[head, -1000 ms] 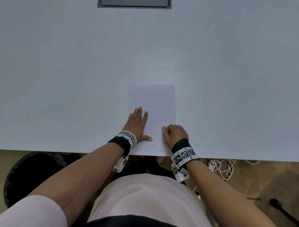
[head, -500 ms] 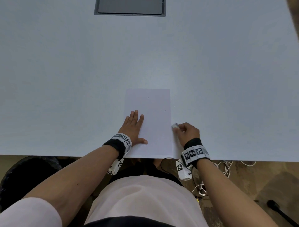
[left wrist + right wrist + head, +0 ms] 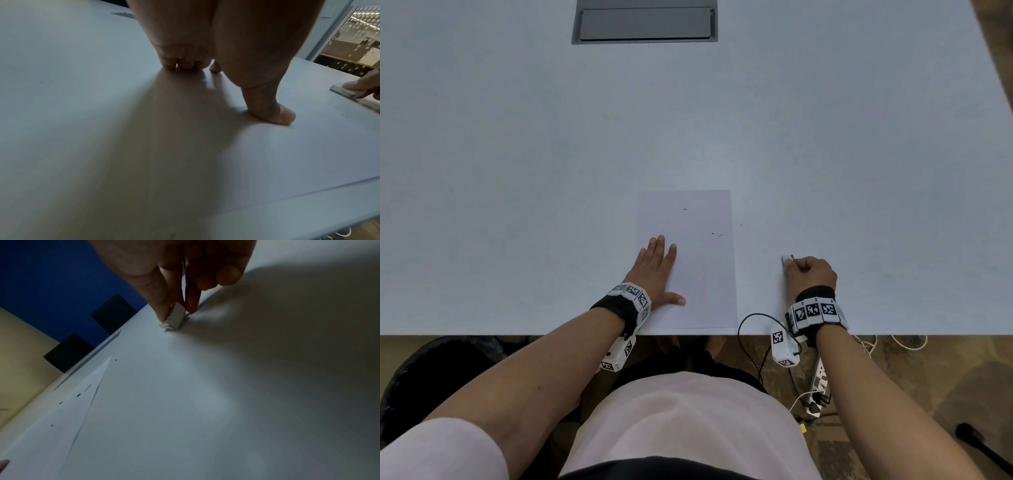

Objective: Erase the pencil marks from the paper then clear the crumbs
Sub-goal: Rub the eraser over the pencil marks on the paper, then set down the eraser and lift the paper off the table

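A white sheet of paper (image 3: 698,274) lies near the table's front edge, with a few small dark crumbs (image 3: 716,235) on its upper right part. My left hand (image 3: 657,270) lies flat on the sheet's left side, fingers straight and thumb spread (image 3: 275,113). Off to the right of the sheet, my right hand (image 3: 808,274) pinches a small white eraser (image 3: 787,259) whose lower edge touches the bare table (image 3: 174,318). In the right wrist view the sheet (image 3: 61,426) and its crumbs (image 3: 78,395) show at the lower left.
The wide pale table (image 3: 722,120) has a grey cable hatch (image 3: 644,24) at its far edge. One crumb (image 3: 741,225) lies on the table just right of the sheet. Cables and a power strip (image 3: 818,387) lie on the floor below the front edge.
My right hand has carried the eraser off the paper's lower right part and out to the right, onto the bare table. My left hand has stayed flat on the sheet.
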A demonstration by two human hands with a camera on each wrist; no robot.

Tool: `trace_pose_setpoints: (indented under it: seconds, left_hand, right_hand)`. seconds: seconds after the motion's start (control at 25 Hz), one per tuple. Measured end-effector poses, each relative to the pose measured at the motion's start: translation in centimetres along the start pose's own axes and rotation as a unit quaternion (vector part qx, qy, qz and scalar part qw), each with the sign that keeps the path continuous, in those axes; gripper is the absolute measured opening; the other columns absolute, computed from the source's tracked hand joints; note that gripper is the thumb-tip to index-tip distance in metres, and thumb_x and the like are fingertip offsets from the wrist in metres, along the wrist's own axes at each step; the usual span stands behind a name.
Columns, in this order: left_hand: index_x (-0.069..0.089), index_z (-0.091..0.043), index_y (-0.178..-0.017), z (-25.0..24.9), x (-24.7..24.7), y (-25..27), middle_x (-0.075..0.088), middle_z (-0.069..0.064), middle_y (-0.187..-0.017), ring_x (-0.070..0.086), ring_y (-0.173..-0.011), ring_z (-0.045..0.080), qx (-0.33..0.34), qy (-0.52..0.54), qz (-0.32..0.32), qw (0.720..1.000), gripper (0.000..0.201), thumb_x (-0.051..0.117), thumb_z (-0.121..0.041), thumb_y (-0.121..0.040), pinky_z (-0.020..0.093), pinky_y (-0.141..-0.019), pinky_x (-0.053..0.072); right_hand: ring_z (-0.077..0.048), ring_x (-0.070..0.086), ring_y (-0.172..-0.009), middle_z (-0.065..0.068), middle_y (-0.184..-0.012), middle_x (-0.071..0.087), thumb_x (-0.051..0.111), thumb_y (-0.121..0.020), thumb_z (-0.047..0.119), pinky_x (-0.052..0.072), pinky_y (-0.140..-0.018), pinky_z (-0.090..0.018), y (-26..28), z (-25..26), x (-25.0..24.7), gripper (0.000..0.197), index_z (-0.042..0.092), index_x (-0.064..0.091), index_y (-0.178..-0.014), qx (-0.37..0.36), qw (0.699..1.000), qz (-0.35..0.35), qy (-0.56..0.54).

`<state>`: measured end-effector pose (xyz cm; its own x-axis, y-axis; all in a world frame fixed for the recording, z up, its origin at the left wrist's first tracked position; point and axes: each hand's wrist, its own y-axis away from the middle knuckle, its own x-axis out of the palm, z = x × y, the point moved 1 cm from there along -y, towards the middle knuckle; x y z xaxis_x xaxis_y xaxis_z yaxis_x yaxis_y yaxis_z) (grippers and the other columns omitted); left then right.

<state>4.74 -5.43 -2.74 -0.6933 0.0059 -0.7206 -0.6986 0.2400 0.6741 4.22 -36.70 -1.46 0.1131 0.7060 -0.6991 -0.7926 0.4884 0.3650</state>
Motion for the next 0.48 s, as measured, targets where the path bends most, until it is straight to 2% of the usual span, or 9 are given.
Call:
trace_pose_setpoints:
  seconds: [0.16,0.2,0.28,0.32,0.4,0.48]
  left_hand:
    - [-0.018,-0.013,-0.151,-0.1,0.0,0.0,-0.028,0.016,-0.156,-0.026,-0.145,0.030,0.000,-0.001,-0.001,1.000,0.127,0.062,-0.072,-0.073,0.042,-0.118,-0.010]
    - [-0.018,-0.012,-0.152,-0.1,0.0,0.0,-0.028,0.017,-0.156,-0.025,-0.145,0.030,-0.001,-0.001,-0.001,1.000,0.127,0.062,-0.072,-0.073,0.042,-0.118,-0.010]
    - [-0.018,-0.013,-0.152,-0.1,0.0,0.0,-0.028,0.016,-0.156,-0.026,-0.145,0.030,-0.002,0.000,-0.002,1.000,0.127,0.063,-0.071,-0.073,0.042,-0.118,-0.010]
    - [-0.018,-0.013,-0.152,-0.1,0.0,0.0,-0.028,0.016,-0.156,-0.026,-0.145,0.029,-0.002,0.002,-0.002,1.000,0.127,0.063,-0.071,-0.073,0.041,-0.118,-0.011]
    - [-0.018,-0.013,-0.152,-0.1,0.1,0.0,-0.028,0.015,-0.157,-0.026,-0.145,0.029,-0.003,0.003,-0.004,1.000,0.127,0.063,-0.071,-0.073,0.041,-0.117,-0.011]
    - [-0.017,-0.014,-0.152,-0.1,0.1,0.0,-0.027,0.015,-0.157,-0.025,-0.145,0.028,-0.002,0.007,-0.009,1.000,0.127,0.064,-0.071,-0.073,0.041,-0.118,-0.011]
  right_hand:
    - [-0.028,0.065,-0.071,-0.011,-0.071,0.069,0.059,-0.087,0.043,0.047,-0.062,-0.026,-0.2,-0.7,0.2,0.041,0.006,0.071,-0.075,-0.020,0.999,0.006,0.048]
    - [-0.029,0.065,-0.076,-0.011,-0.075,0.070,0.058,-0.087,0.044,0.048,-0.065,-0.027,-0.3,-0.8,0.2,0.041,0.006,0.072,-0.079,-0.022,0.998,0.008,0.053]
    - [-0.029,0.063,-0.094,-0.012,-0.094,0.070,0.058,-0.086,0.046,0.051,-0.080,-0.032,-0.4,-1.0,-0.1,0.043,0.007,0.070,-0.097,-0.025,0.998,-0.001,0.055]
    - [-0.030,0.058,-0.103,-0.012,-0.102,0.067,0.057,-0.087,0.045,0.049,-0.086,-0.036,-0.1,-1.0,-0.3,0.044,0.007,0.067,-0.105,-0.031,0.998,-0.010,0.059]
    - [-0.029,0.050,-0.110,-0.012,-0.110,0.062,0.056,-0.089,0.041,0.043,-0.091,-0.037,1.2,-0.9,-0.6,0.040,0.008,0.062,-0.112,-0.055,0.996,-0.018,0.068]
    - [-0.027,0.049,-0.110,-0.010,-0.111,0.061,0.056,-0.090,0.038,0.042,-0.090,-0.034,3.2,-0.7,-0.3,0.036,0.010,0.059,-0.113,-0.082,0.993,0.009,0.083]
